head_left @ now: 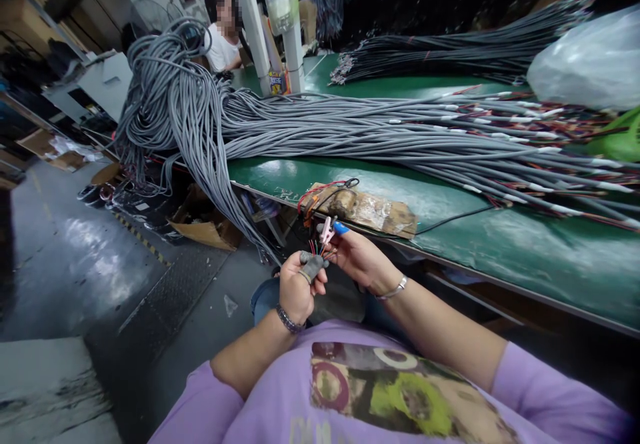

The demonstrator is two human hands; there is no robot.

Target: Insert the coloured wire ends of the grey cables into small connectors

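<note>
My left hand, with grey covers on its fingertips, is closed in a pinch on several thin coloured wires. Their tips fan out above its thumb. Close beside it, my right hand has its fingers together, with a blue cover on one fingertip. It grips a small pale pink plastic piece, whose exact kind I cannot make out. Both hands are just in front of the green table's edge, below a worn wooden block with tape and wires on it.
Long grey cables lie across the green table and hang over its left end. Another dark bundle and a plastic bag lie farther back. A person sits beyond white posts. A cardboard box stands on the floor.
</note>
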